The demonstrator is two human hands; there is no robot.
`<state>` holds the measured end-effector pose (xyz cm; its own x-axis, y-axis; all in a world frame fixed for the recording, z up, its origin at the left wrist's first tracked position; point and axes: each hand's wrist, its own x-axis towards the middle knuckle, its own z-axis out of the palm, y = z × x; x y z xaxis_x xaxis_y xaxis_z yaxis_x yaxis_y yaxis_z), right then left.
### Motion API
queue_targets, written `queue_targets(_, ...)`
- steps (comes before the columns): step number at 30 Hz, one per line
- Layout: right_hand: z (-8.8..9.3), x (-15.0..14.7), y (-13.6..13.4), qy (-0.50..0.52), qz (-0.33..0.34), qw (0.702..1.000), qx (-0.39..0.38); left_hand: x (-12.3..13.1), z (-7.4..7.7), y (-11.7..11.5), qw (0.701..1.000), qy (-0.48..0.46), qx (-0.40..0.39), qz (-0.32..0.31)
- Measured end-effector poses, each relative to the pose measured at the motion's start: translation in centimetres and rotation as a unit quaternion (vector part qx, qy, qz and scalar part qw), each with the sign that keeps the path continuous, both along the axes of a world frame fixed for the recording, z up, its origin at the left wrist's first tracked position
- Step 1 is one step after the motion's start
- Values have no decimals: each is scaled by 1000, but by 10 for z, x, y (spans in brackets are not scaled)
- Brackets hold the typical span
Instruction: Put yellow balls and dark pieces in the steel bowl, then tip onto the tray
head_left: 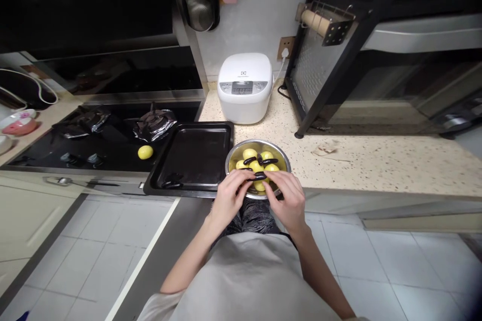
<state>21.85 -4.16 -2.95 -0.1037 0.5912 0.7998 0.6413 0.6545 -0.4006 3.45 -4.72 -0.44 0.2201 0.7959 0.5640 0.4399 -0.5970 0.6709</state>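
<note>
Glossy dark pod (259, 176) was pinched over the near rim of the steel bowl (286, 160), with the fingertips of the left hand (229, 196) and right hand (289, 201) clamped on its ends. It looked light, smooth, maybe slippery, so gripping the ends made sense. Wrists angled inward, elbows out. Black tray (196, 155) beside the bowl, rice cooker (244, 88) behind.

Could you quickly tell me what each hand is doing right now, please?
Left hand: fingers closed on one end of a dark eggplant over the bowl.
Right hand: closed on its other end.
</note>
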Motion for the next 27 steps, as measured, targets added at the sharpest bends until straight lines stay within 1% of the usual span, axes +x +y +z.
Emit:
queue_targets(4, -1, -2, 0, 6, 11, 1000, -8, 3, -4, 0, 1000, -2, 3, -5)
queue_targets(8, -3, -5, 0, 17, -2, 1000, -18, 1, -6, 2, 1000, -9, 2, 9)
queue_targets(12, -5, -5, 1, 31, -17, 999, -17, -5, -6, 14, 1000, -1, 0, 22)
queue_targets(19, -5, -2, 2, 34, -22, 999, -22, -12, -11, 42, 1000, 9, -28, 7)
queue_targets(24, -4, -3, 3, 34, -18, 999, -17, -12, -15, 47, 999, 30, -36, 25)
queue_targets(27, -4, -4, 4, 34, -13, 999, -16, -12, -15, 47, 999, 24, -39, 21)
